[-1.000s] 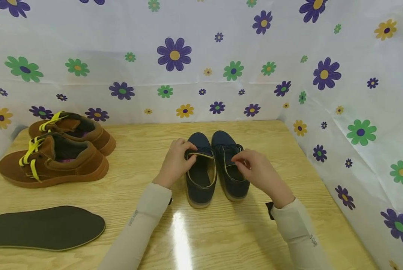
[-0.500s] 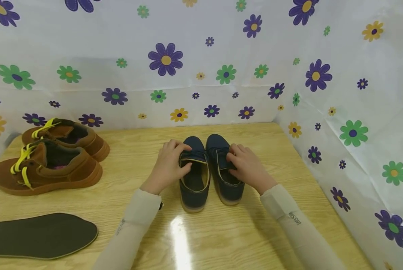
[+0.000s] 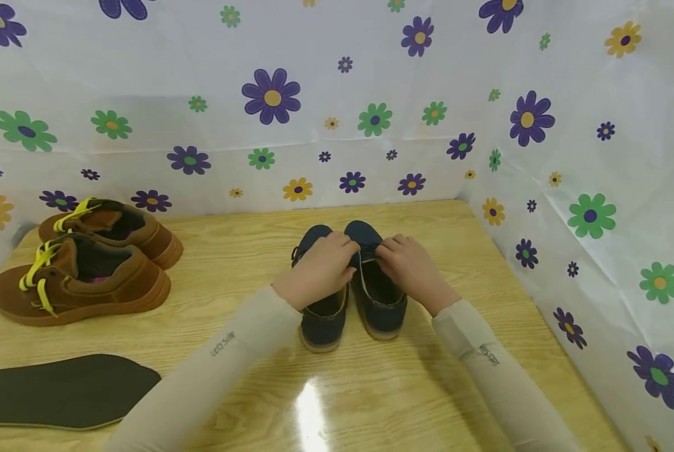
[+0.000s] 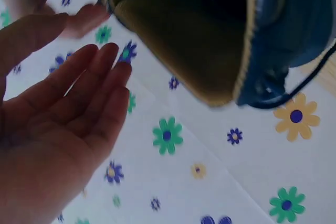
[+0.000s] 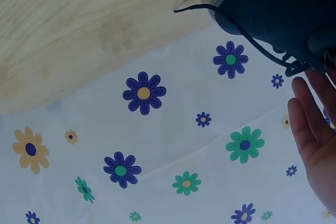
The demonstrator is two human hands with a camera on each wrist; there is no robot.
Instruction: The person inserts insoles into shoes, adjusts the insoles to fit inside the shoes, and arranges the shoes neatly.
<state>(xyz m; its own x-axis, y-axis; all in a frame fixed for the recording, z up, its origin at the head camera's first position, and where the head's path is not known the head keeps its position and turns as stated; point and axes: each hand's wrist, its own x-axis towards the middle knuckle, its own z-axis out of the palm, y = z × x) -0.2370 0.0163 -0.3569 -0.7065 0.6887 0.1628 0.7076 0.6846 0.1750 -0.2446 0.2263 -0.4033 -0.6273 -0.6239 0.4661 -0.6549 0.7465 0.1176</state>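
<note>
Two navy lace-up shoes stand side by side on the wooden table, heels toward me. My left hand (image 3: 320, 270) reaches across the left navy shoe (image 3: 321, 329), its fingertips at the inner opening edge of the right navy shoe (image 3: 386, 314). In the left wrist view its fingers are nearly straight, the thumb apart from them, beside the tan-lined opening of the left shoe (image 4: 294, 24). My right hand (image 3: 407, 267) grips the right shoe at the tongue and laces, its thumb hidden. In the right wrist view, fingertips (image 5: 298, 83) meet the lacing, and a dark lace (image 5: 244, 32) hangs loose.
Two brown shoes (image 3: 88, 282) with yellow laces stand at the far left of the table (image 3: 230, 245). A dark insole (image 3: 60, 389) lies flat at the near left. White flower-print sheets (image 3: 314, 56) rise behind and along the right side.
My left hand has moved right, from the left shoe's tongue over to the right shoe. My right hand has settled on the right shoe's tongue. The view has shifted slightly.
</note>
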